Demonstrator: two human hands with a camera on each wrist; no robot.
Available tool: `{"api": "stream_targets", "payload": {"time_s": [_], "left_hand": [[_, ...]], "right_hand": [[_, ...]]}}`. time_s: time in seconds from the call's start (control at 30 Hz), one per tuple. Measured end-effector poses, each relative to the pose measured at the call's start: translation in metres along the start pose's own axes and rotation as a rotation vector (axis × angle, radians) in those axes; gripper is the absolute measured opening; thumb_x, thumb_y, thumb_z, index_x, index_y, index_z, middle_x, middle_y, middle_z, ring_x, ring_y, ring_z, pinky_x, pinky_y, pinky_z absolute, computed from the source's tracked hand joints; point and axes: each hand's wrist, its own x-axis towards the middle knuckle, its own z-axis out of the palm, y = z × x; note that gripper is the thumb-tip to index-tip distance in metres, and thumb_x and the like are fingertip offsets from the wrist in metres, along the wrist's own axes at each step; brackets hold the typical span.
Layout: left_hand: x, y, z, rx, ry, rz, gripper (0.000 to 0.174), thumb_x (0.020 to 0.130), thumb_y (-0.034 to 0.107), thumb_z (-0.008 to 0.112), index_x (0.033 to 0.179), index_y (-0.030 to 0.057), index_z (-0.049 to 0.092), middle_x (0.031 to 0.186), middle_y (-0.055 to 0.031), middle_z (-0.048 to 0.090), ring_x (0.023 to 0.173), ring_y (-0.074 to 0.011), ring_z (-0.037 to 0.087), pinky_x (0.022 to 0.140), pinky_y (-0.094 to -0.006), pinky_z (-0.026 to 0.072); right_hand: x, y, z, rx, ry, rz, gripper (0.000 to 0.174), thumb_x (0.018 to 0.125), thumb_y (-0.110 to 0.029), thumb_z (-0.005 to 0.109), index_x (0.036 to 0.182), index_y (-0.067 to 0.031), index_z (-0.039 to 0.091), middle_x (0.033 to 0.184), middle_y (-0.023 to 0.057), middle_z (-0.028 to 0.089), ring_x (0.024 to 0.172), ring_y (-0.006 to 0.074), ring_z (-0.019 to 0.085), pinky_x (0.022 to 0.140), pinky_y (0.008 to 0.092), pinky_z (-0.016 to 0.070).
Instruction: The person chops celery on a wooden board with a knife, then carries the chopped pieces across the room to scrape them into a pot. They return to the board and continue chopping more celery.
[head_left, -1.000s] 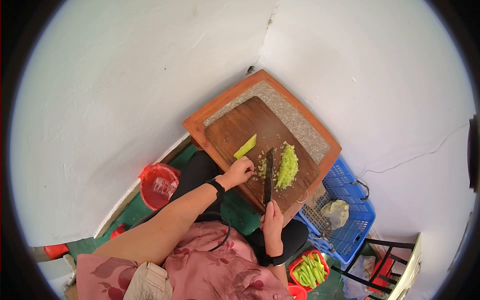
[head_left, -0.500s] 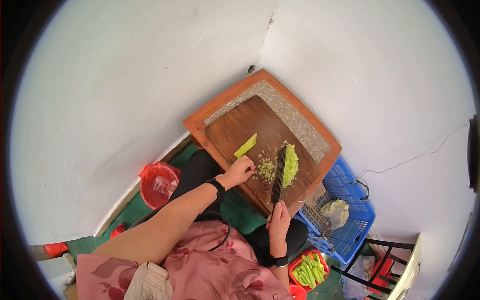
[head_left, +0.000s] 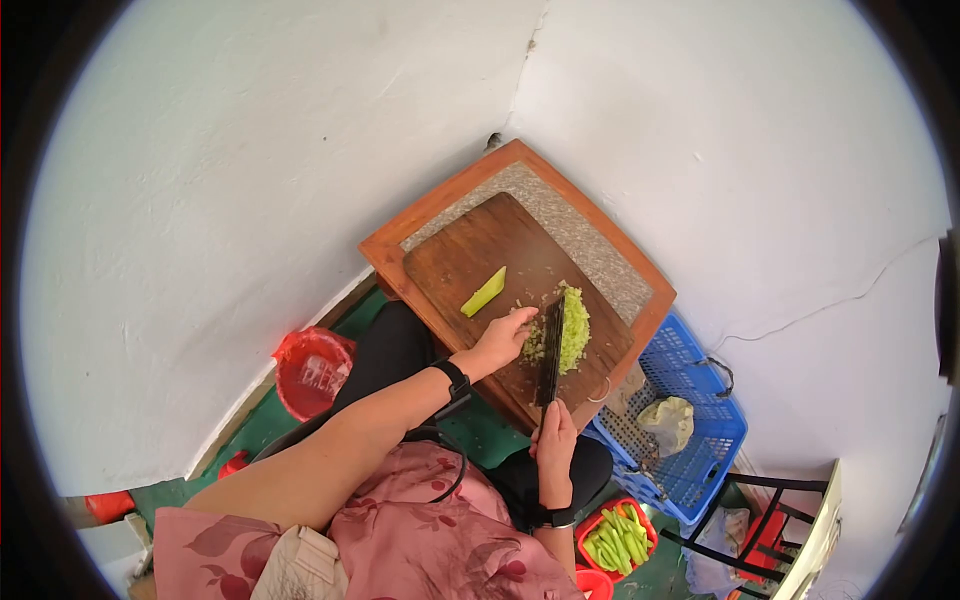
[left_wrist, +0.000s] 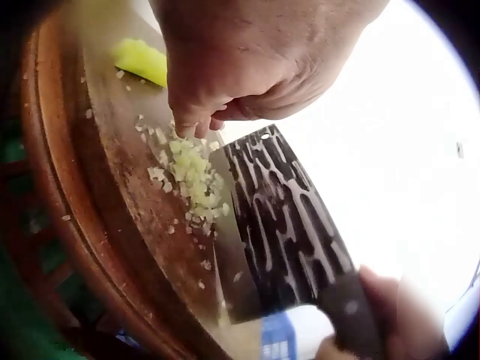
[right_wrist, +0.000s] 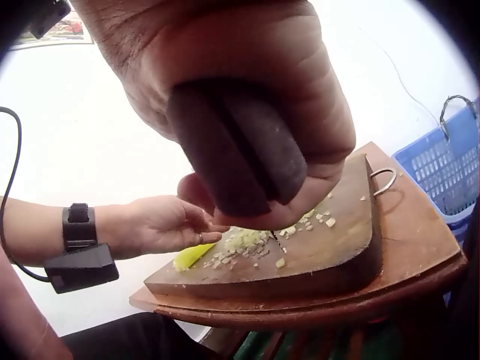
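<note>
My right hand (head_left: 556,440) grips the dark handle (right_wrist: 236,150) of a cleaver (left_wrist: 281,210), its blade standing on the wooden cutting board (head_left: 465,245). Right of the blade lies a heap of finely chopped pale green vegetable (head_left: 575,330). Smaller chopped bits (left_wrist: 193,176) are scattered on the blade's left side. My left hand (head_left: 500,342) reaches over those bits, fingertips close to the blade's far end, fingers loosely bent and holding nothing. An uncut green vegetable piece (head_left: 484,292) lies on the board beyond the left hand.
The board sits on a wood-edged table (head_left: 650,310) in a wall corner. A blue plastic basket (head_left: 715,420) with a plastic bag stands to the right. Below it is a red container (head_left: 652,535) of green vegetable strips. A red bucket (head_left: 290,385) stands at left.
The cleaver first moved right to the edge of the chopped heap. My left hand then went from the board's near edge rightward to the blade, its fingers straightening somewhat.
</note>
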Motion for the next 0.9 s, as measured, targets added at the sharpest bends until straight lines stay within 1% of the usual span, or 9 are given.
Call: {"api": "stream_targets", "payload": {"time_s": [0.03, 0.13, 0.23, 0.43, 0.53, 0.63, 0.73, 0.83, 0.9], "left_hand": [[0.000, 0.008, 0.001, -0.019, -0.006, -0.034, 0.040, 0.090, -0.005, 0.049, 0.130, -0.0014, 0.048, 0.131, -0.0161, 0.055, 0.118, -0.0248, 0.056, 0.097, -0.0334, 0.0451], [0.000, 0.011, -0.001, 0.211, 0.099, 0.227, 0.035, 0.086, -0.003, 0.056, 0.120, 0.0017, 0.057, 0.110, -0.0207, 0.065, 0.097, -0.0291, 0.066, 0.084, -0.0339, 0.0505], [0.002, 0.006, -0.009, 0.241, 0.069, 0.177, 0.027, 0.086, 0.000, 0.058, 0.112, 0.0006, 0.063, 0.102, -0.0201, 0.067, 0.091, -0.0302, 0.067, 0.079, -0.0349, 0.0512], [-0.009, 0.004, -0.022, 0.199, 0.115, 0.042, 0.022, 0.084, 0.003, 0.063, 0.105, -0.0004, 0.065, 0.095, -0.0186, 0.067, 0.088, -0.0314, 0.065, 0.079, -0.0362, 0.0497], [-0.015, 0.002, -0.028, 0.475, 0.130, 0.209, 0.028, 0.079, 0.004, 0.069, 0.107, 0.0003, 0.065, 0.090, -0.0171, 0.064, 0.086, -0.0315, 0.061, 0.080, -0.0365, 0.0480], [-0.019, -0.003, -0.025, 0.558, 0.224, 0.395, 0.038, 0.073, 0.006, 0.073, 0.110, 0.0006, 0.064, 0.088, -0.0163, 0.060, 0.084, -0.0323, 0.058, 0.081, -0.0380, 0.0465], [-0.027, 0.003, -0.025, 0.487, 0.187, 0.222, 0.039, 0.073, 0.006, 0.071, 0.111, -0.0005, 0.062, 0.090, -0.0169, 0.059, 0.086, -0.0332, 0.058, 0.079, -0.0388, 0.0468], [-0.021, -0.002, -0.032, 0.525, -0.019, 0.038, 0.035, 0.075, 0.005, 0.068, 0.108, -0.0010, 0.062, 0.092, -0.0164, 0.057, 0.089, -0.0332, 0.057, 0.079, -0.0382, 0.0470], [-0.016, -0.007, -0.033, 0.487, -0.021, 0.116, 0.033, 0.076, 0.004, 0.067, 0.108, -0.0012, 0.061, 0.092, -0.0161, 0.057, 0.090, -0.0328, 0.058, 0.079, -0.0374, 0.0473]], "right_hand": [[0.001, 0.002, 0.000, -0.012, 0.003, 0.000, 0.037, 0.101, -0.034, 0.043, 0.114, -0.0032, 0.059, 0.051, -0.0003, 0.046, 0.037, 0.0073, 0.041, 0.035, 0.0211, 0.0319], [0.000, 0.000, 0.001, -0.021, 0.012, -0.003, 0.039, 0.101, -0.034, 0.044, 0.118, -0.0020, 0.058, 0.052, 0.0002, 0.047, 0.037, 0.0076, 0.042, 0.035, 0.0215, 0.0325], [-0.001, -0.002, 0.005, -0.032, 0.012, 0.003, 0.040, 0.100, -0.034, 0.045, 0.121, -0.0011, 0.057, 0.052, 0.0006, 0.047, 0.037, 0.0078, 0.042, 0.035, 0.0219, 0.0333], [-0.005, 0.000, 0.010, -0.091, -0.005, -0.082, 0.041, 0.100, -0.033, 0.045, 0.123, -0.0006, 0.056, 0.052, 0.0005, 0.047, 0.038, 0.0076, 0.042, 0.036, 0.0220, 0.0338], [-0.002, -0.004, 0.011, -0.065, -0.035, -0.044, 0.041, 0.100, -0.033, 0.045, 0.124, -0.0008, 0.056, 0.053, 0.0002, 0.047, 0.038, 0.0074, 0.042, 0.036, 0.0219, 0.0336], [-0.002, -0.008, 0.010, -0.026, -0.039, 0.007, 0.041, 0.100, -0.033, 0.045, 0.124, -0.0010, 0.056, 0.053, 0.0001, 0.048, 0.039, 0.0073, 0.042, 0.036, 0.0216, 0.0334], [-0.007, -0.010, 0.012, -0.007, -0.035, 0.001, 0.040, 0.100, -0.032, 0.045, 0.124, -0.0013, 0.056, 0.053, 0.0000, 0.047, 0.039, 0.0069, 0.041, 0.036, 0.0212, 0.0330], [-0.006, -0.008, 0.012, -0.022, -0.029, 0.014, 0.039, 0.101, -0.032, 0.045, 0.124, -0.0015, 0.056, 0.053, -0.0004, 0.046, 0.039, 0.0065, 0.041, 0.036, 0.0208, 0.0326], [-0.004, -0.009, 0.013, -0.020, -0.032, 0.004, 0.039, 0.101, -0.032, 0.045, 0.124, -0.0015, 0.056, 0.053, -0.0007, 0.046, 0.039, 0.0064, 0.041, 0.036, 0.0206, 0.0325]]}}
